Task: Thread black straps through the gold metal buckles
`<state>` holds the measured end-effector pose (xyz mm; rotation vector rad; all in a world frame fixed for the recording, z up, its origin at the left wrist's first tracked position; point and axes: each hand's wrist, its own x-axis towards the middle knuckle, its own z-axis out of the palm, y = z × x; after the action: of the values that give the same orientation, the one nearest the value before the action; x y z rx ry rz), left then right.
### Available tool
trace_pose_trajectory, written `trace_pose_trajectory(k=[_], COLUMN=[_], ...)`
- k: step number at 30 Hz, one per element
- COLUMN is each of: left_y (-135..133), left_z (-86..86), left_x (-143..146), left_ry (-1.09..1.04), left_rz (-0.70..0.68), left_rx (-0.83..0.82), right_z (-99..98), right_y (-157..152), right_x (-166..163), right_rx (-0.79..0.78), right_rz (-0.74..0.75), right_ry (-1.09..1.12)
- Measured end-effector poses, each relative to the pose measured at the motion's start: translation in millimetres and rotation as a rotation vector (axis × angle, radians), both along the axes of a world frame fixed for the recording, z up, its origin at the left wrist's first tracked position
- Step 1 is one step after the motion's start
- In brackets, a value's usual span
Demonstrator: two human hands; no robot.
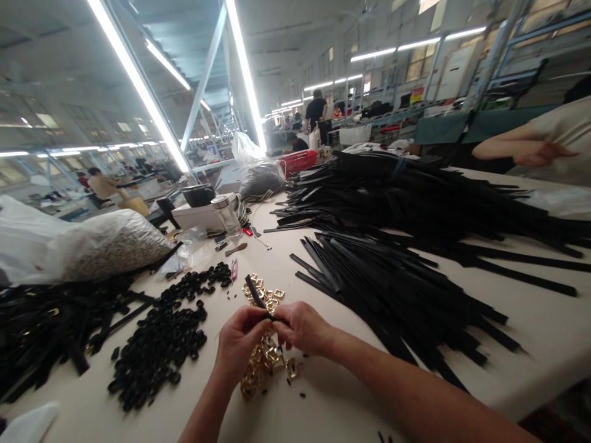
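A black strap (255, 291) is pinched between my left hand (237, 341) and my right hand (300, 327), its free end pointing up and away from me. My fingers meet around its lower part, so whatever else sits between them is hidden. Below and behind both hands lies a heap of gold-coloured buckles (263, 363), with one loose gold buckle (292, 368) beside it. Left of my left hand spreads a pile of small black rings (161, 338). Several long flat black straps (351, 271) fan out to the right of my right hand.
A larger bundle of black straps (392, 191) covers the back right. Finished-looking black straps (41, 332) and a clear bag (115, 243) lie left. Farther back stand a glass jar (226, 215), pink snips (234, 269) and a red basket (298, 162). Another person's arm (521, 147) is at right.
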<state>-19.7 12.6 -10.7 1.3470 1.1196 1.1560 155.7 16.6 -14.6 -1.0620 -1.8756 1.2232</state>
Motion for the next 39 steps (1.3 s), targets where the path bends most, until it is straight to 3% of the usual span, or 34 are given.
trace_pose_trajectory(k=[8, 12, 19, 23, 28, 35, 39], left_y=[-1.8, -0.5, 0.2, -3.7, -4.5, -3.2, 6.8], left_z=[8.1, -0.3, -2.1, 2.8, 0.5, -7.2, -9.1], left_x=[0.3, 1.7, 4.2, 7.2, 10.2, 11.6, -3.1], left_ry=[-0.024, -0.039, 0.131, 0.045, -0.095, -0.084, -0.042], left_rz=[-0.03, -0.045, -0.01, -0.081, -0.043, 0.002, 0.059], left_rx=[-0.091, -0.119, 0.09, 0.046, -0.082, -0.082, -0.1], right_z=[-14.5, -17.4, -7.9, -5.2, -8.3, -11.6, -11.5], right_y=[6.2, 7.1, 2.9, 2.4, 3.2, 5.1, 11.4], right_x=[-4.2, -4.1, -0.6, -2.6, -5.5, -6.6, -1.1], right_rx=[-0.068, -0.072, -0.087, -0.195, -0.139, -0.088, -0.074], right_rz=[-0.001, -0.006, 0.043, -0.002, -0.034, -0.063, -0.141], right_ry=[0.14, 0.154, 0.195, 0.358, 0.336, 0.291, 0.3])
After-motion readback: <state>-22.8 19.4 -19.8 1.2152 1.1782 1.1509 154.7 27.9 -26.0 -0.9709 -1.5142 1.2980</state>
